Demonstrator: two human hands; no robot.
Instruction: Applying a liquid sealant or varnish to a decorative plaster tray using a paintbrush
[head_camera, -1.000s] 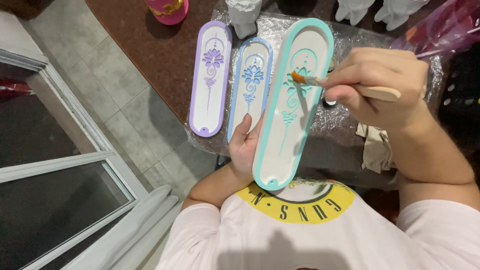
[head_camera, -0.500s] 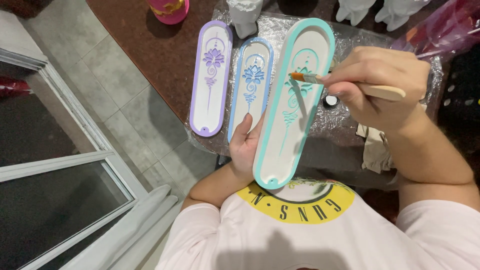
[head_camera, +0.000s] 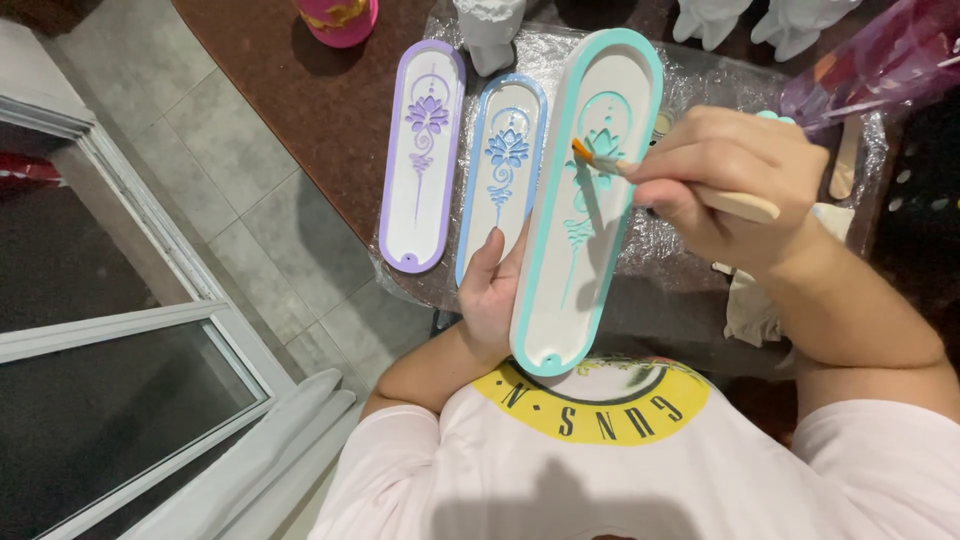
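My left hand (head_camera: 492, 296) holds a long oval white tray with a teal rim (head_camera: 560, 300) from underneath, tilted toward me. My right hand (head_camera: 735, 185) grips a wooden paintbrush (head_camera: 700, 193), its orange bristle tip touching the teal lotus design in the tray's upper half. Two similar trays lie flat on clear plastic wrap on the dark brown table: one with a purple rim and lotus (head_camera: 422, 155), one with a blue rim and lotus (head_camera: 503, 165).
White unpainted figurines (head_camera: 490, 25) stand at the table's far edge, beside a pink object (head_camera: 338, 17). A purple plastic bag (head_camera: 870, 60) and a crumpled cloth (head_camera: 750, 300) lie at the right. Grey floor tiles and a window frame (head_camera: 150, 330) are at the left.
The brush tip has shifted slightly along the lotus design. The teal tray and my left hand have stayed nearly still.
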